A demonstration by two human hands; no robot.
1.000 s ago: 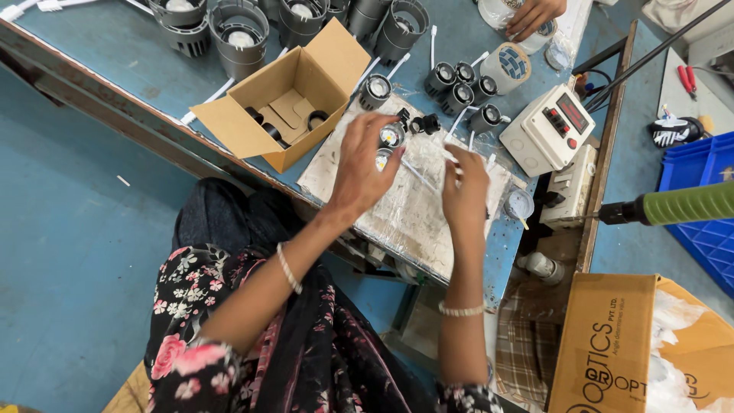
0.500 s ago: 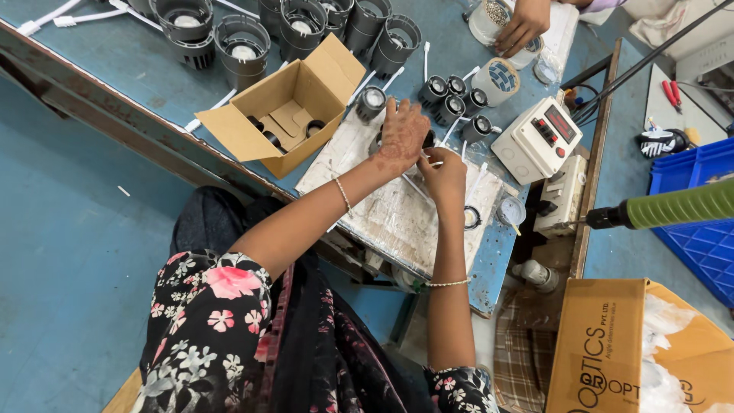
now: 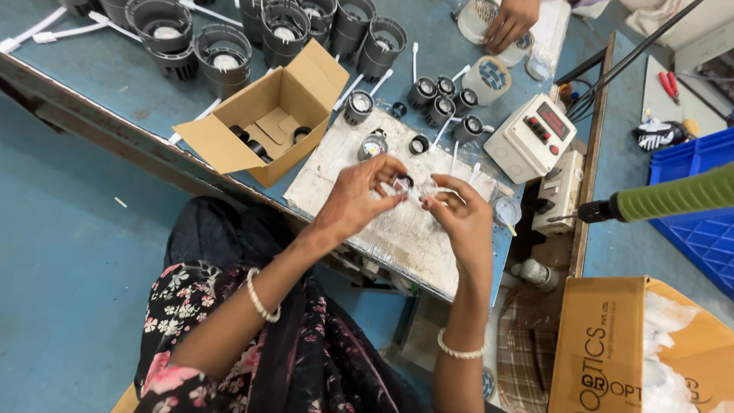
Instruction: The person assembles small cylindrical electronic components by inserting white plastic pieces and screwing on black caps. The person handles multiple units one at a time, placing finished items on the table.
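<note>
Over white board (image 3: 397, 229), ring (image 3: 403, 183) between hands

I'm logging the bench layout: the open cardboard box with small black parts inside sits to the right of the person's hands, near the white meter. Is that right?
Not quite. The head view shows the open cardboard box to the left of the left hand and right hand; the white meter sits on the right.

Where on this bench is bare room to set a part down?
The white mat is bare below both hands, and blue table lies free left of the open carton. Crowded: black housings along the far edge, small parts beside the meter box.
</note>
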